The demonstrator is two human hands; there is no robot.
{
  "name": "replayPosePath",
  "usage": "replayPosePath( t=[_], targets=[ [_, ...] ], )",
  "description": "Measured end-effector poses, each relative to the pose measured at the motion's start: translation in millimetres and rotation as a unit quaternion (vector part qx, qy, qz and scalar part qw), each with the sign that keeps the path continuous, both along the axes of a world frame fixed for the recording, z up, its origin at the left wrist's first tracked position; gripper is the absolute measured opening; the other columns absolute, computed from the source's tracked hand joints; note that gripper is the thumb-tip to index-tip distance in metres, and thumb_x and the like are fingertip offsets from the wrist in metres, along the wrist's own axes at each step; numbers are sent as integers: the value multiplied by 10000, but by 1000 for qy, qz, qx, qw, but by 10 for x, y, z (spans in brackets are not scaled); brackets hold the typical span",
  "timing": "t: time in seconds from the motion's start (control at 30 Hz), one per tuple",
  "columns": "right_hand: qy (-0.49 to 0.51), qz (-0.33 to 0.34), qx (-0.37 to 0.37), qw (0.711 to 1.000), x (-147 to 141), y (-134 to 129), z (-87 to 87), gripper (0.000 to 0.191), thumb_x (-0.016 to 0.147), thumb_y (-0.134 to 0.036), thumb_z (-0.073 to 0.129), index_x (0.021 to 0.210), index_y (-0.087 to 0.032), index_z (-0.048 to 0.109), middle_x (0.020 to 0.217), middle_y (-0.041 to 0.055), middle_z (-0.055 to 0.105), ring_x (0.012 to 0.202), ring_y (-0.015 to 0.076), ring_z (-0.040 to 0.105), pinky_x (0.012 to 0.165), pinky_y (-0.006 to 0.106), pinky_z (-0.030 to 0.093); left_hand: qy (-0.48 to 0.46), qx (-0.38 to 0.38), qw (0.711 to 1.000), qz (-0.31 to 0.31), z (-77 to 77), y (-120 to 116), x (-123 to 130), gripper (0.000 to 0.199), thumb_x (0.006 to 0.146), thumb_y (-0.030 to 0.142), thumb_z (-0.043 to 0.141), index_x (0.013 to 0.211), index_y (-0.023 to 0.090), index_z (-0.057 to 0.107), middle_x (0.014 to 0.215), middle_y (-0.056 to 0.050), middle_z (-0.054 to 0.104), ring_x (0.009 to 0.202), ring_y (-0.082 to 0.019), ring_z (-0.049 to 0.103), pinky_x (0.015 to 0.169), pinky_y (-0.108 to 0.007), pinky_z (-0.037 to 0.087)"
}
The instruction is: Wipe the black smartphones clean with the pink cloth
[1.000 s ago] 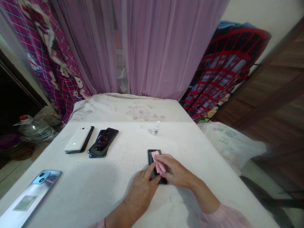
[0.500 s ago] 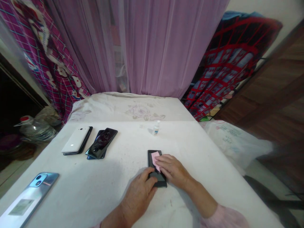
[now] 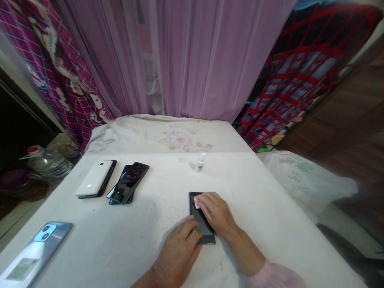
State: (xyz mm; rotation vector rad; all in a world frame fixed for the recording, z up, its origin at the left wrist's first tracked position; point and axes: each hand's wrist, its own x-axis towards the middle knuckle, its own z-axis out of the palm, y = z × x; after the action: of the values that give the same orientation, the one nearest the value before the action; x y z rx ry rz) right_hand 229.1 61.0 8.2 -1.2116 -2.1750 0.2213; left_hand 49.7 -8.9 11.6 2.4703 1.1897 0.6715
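The right hand (image 3: 217,215) grips a pink cloth (image 3: 197,203), hiding most of it and part of the phone (image 3: 207,231). The near edge of the table (image 3: 255,204) is cut off. The phone's long axis runs toward the table's far edge, far end tilted slightly left. It lies flat between the hands, the left hand (image 3: 179,252) resting loosely spread fingers on its left side.

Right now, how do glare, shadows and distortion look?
Head view: sheen on the silver-blue smartphone; head view: soft shadow on the white tablecloth, left of the left hand; head view: brown wooden panelling smeared, plastic bag seemingly stretched.
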Motion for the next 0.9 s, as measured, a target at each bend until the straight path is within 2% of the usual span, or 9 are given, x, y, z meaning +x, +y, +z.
replayPosePath(
  t=[0.07, 0.17, 0.27, 0.4, 0.53, 0.7, 0.9],
  targets=[
    [2, -4, 7, 1000, -8, 0, -29, 241, 959, -229, 427, 1061, -240, 644, 912, 67, 672, 857, 187, 609, 771, 327, 511, 3, -1, 1000, -2, -10, 6, 2, 225, 829, 109, 595, 1019, 228, 621, 1165, -39, 645, 1197, -230, 561, 998, -389, 505],
    [32, -43, 19, 998, -17, 6, -64, 254, 959, -240, 434, 1146, -231, 606, 952, 72, 653, 869, 178, 615, 769, 308, 518, 4, -2, 1000, -3, -18, 14, 5, 229, 827, 105, 596, 1020, 225, 625, 1175, -39, 644, 1210, -237, 552, 1000, -395, 503],
    [50, -65, 22, 996, -20, 13, -81, 192, 946, -229, 453, 1060, -213, 607, 974, 75, 637, 886, 175, 612, 772, 301, 517, 2, -2, 1000, -4, -7, 16, 5, 225, 813, 100, 613, 1002, 220, 628, 1166, -37, 648, 1208, -237, 552, 1001, -390, 504],
    [17, -34, 18, 999, -18, 8, -89, 220, 947, -187, 421, 952, -237, 636, 916, 56, 657, 866, 181, 600, 767, 318, 514, 3, 7, 1000, -5, 11, 13, 4, 210, 817, 107, 615, 996, 216, 629, 1156, -40, 653, 1199, -234, 560, 999, -380, 506],
    [29, -14, 20, 999, -12, -12, -90, 230, 920, -180, 467, 1061, -244, 638, 960, 67, 661, 911, 195, 602, 803, 349, 525, 0, 9, 1000, 0, 5, 15, 8, 200, 838, 119, 589, 1003, 223, 630, 1157, -42, 654, 1200, -229, 561, 1002, -380, 502],
    [51, -14, 10, 999, -13, -41, -39, 340, 866, -151, 497, 1181, -237, 591, 1074, 91, 610, 991, 208, 592, 851, 366, 532, -1, 9, 1000, 0, 3, 23, 9, 221, 816, 109, 612, 1006, 221, 632, 1151, -33, 658, 1190, -234, 567, 1002, -382, 503],
    [8, -25, -2, 1000, -29, -29, 40, 223, 886, -157, 487, 1009, -240, 653, 943, 68, 629, 900, 205, 588, 785, 351, 523, 7, 6, 1000, -2, -1, 25, 6, 235, 801, 99, 629, 1003, 219, 631, 1172, -31, 651, 1192, -237, 563, 1008, -380, 497]
  ],
)
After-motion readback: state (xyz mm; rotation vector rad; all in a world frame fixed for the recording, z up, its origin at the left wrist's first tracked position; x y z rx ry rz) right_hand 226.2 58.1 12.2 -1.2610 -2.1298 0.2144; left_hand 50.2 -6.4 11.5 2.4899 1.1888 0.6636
